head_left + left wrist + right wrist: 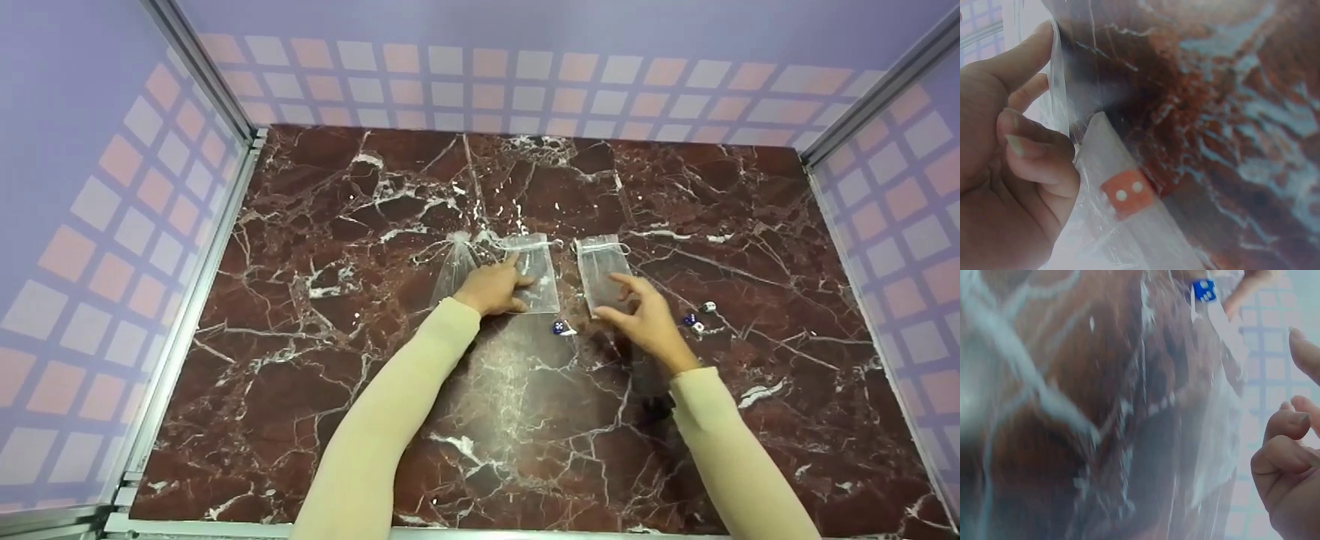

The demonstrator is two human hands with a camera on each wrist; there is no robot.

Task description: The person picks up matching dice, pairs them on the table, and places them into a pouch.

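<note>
Three sheer drawstring pouches lie in a row: a left one [452,276] gathered at its neck, a middle one [544,289] and a right one [595,281], both flat. My left hand [487,288] rests over the middle pouch's left side, its index finger stretched toward the drawstring. An orange die [1127,194] with white dots shows against sheer fabric in the left wrist view. Over the right pouch's lower right side hovers my right hand [645,315], thumb and fingers apart. A blue die [558,327] sits just below the middle pouch.
Right of my right hand lie another blue die [690,320], a white die [699,328] and a dark-and-white die [709,307]. The table [337,420] is dark red marble pattern, with panel walls [487,82] behind and at both sides.
</note>
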